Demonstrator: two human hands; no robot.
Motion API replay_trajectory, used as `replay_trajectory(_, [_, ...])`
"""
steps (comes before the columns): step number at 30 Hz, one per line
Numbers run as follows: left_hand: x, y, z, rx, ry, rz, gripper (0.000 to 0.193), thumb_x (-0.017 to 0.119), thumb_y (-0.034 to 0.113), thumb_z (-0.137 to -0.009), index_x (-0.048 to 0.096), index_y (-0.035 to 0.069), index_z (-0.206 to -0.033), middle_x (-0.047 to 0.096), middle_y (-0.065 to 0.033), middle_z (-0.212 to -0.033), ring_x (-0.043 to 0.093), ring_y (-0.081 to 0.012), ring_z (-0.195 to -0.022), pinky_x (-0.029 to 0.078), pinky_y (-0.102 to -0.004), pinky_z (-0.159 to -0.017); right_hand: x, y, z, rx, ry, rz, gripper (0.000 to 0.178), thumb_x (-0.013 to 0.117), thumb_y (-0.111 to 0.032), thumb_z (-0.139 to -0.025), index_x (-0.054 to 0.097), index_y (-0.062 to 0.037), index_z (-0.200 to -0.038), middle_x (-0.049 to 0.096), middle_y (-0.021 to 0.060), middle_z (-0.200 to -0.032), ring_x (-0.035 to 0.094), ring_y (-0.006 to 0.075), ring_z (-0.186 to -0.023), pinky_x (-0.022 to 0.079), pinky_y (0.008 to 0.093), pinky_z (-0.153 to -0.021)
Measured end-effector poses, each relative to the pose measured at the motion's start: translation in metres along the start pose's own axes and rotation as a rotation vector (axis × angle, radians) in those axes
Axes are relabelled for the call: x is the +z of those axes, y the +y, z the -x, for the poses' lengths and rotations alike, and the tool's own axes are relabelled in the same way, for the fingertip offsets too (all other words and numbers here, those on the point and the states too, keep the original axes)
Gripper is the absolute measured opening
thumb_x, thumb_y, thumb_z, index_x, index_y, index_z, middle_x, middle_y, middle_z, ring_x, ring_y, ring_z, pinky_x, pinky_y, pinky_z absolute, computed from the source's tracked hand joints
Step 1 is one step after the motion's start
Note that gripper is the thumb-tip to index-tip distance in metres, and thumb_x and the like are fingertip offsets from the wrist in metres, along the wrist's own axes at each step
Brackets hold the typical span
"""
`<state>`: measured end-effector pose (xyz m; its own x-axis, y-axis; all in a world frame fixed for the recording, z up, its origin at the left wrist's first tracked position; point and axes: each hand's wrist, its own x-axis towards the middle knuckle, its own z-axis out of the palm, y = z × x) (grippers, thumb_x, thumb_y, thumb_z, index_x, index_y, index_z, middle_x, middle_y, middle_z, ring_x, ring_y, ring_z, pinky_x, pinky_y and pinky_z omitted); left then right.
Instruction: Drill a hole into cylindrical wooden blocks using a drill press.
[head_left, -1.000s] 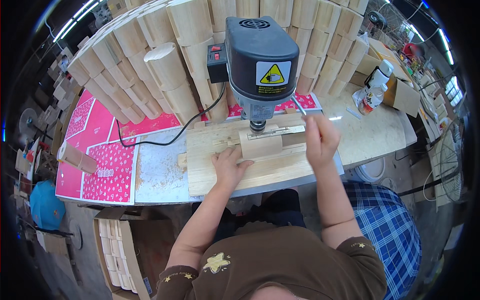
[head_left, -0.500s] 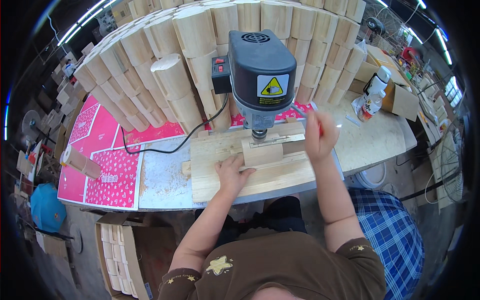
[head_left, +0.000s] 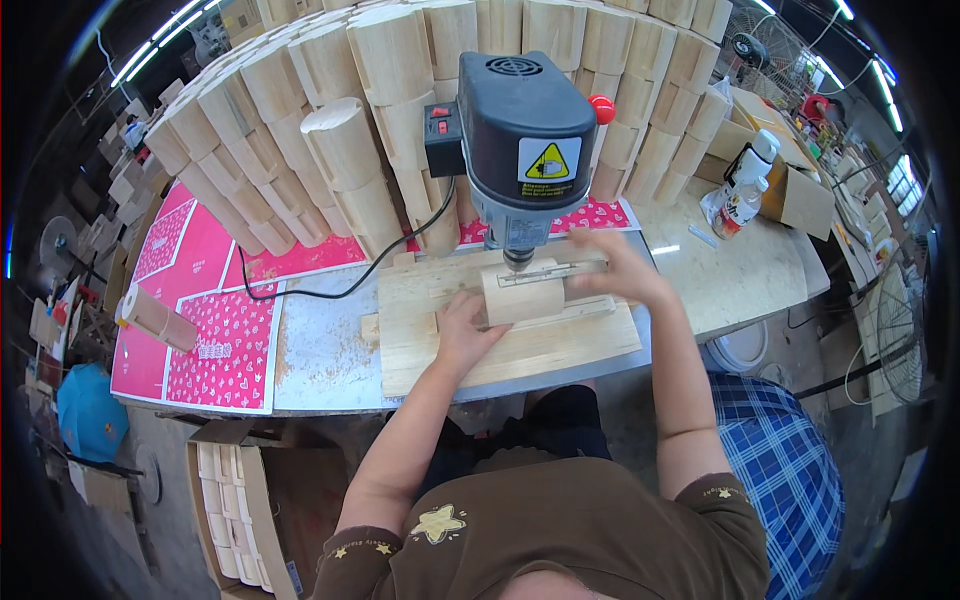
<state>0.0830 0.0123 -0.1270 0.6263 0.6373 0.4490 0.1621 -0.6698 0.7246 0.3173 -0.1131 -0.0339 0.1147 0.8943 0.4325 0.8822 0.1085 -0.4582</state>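
A pale wooden cylinder [head_left: 522, 300] with a narrow slot piece along its top lies sideways on a wooden board [head_left: 430, 350], under the chuck [head_left: 518, 258] of a dark drill press [head_left: 525, 130]. My left hand [head_left: 468, 325] grips the cylinder's left end, its thumb along the near side. At the right end my right hand [head_left: 617, 268] is spread open, fingers and thumb apart and slightly blurred; whether it touches the wood I cannot tell. The press's red lever knob [head_left: 602, 109] stands high on the right, with no hand on it.
Stacked wooden cylinders [head_left: 390, 60] wall off the back. A loose cylinder [head_left: 160, 322] lies on pink printed sheets [head_left: 225, 350] at left, and a black cable [head_left: 340, 293] crosses the table. Bottles [head_left: 740, 205] stand at right. Below is a carton [head_left: 265, 510] of wooden pieces.
My right hand has let go of the press lever and come down to the cylinder's right end. The red knob has swung up. My left hand stays at the left end.
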Motion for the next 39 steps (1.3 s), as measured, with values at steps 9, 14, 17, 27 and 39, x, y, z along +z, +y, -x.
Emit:
replay_trajectory(9, [-0.088,-0.009,0.037,-0.007,0.074,0.05,0.026,0.076,0.008,-0.061,0.065,0.002,-0.084,0.059,-0.0069,-0.078,0.057,-0.0198,-0.072,0.046,-0.0291,-0.066,0.01,-0.002,0.016,0.148,-0.134,0.144,0.026,0.069,-0.013,-0.07,0.058,-0.0062,-0.094,0.058,0.0094,-0.089,0.052,0.0298,-0.094,0.04,0.0407,-0.081])
replay_trajectory(14, [-0.125,0.015,0.038,-0.637,0.114,0.561,0.022,0.075,0.018,-0.07,0.064,-0.001,-0.075,0.058,-0.0028,-0.062,0.051,-0.0082,-0.055,0.039,-0.0216,-0.051,0.013,-0.02,0.022,0.157,-0.104,0.068,0.026,0.069,-0.009,-0.07,0.058,-0.0047,-0.093,0.057,0.0103,-0.087,0.052,0.03,-0.092,0.041,0.0388,-0.08])
replay_trajectory(17, [-0.118,0.016,0.033,-0.773,0.122,0.587,0.031,0.073,0.027,-0.074,0.062,-0.002,-0.069,0.057,-0.0034,-0.059,0.048,-0.0061,-0.048,0.035,-0.021,-0.044,0.019,-0.033,0.024,0.104,-0.12,0.027,0.027,0.07,-0.008,-0.069,0.057,-0.0032,-0.093,0.057,0.0112,-0.088,0.051,0.031,-0.089,0.041,0.0381,-0.079])
replay_trajectory(27, [-0.086,0.03,0.009,-0.937,-0.112,0.701,0.041,0.069,0.036,-0.079,0.06,-0.004,-0.079,0.056,-0.0054,-0.062,0.047,-0.0088,-0.045,0.037,-0.0231,-0.043,0.026,-0.036,0.028,0.052,-0.113,0.045,0.029,0.07,-0.007,-0.067,0.057,-0.003,-0.093,0.057,0.0114,-0.087,0.052,0.0312,-0.086,0.042,0.0389,-0.077])
replay_trajectory(39, [-0.036,0.021,0.025,0.089,-0.018,-0.114,0.055,0.076,0.027,-0.07,0.057,0.001,-0.114,0.059,-0.0072,-0.091,0.055,-0.0228,-0.09,0.042,-0.0329,-0.08,0.023,-0.018,0.019,0.22,0.042,0.036,0.053,0.071,-0.004,-0.066,0.051,-0.0062,-0.115,0.059,0.0159,-0.1,0.053,0.0337,-0.097,0.042,0.0393,-0.086])
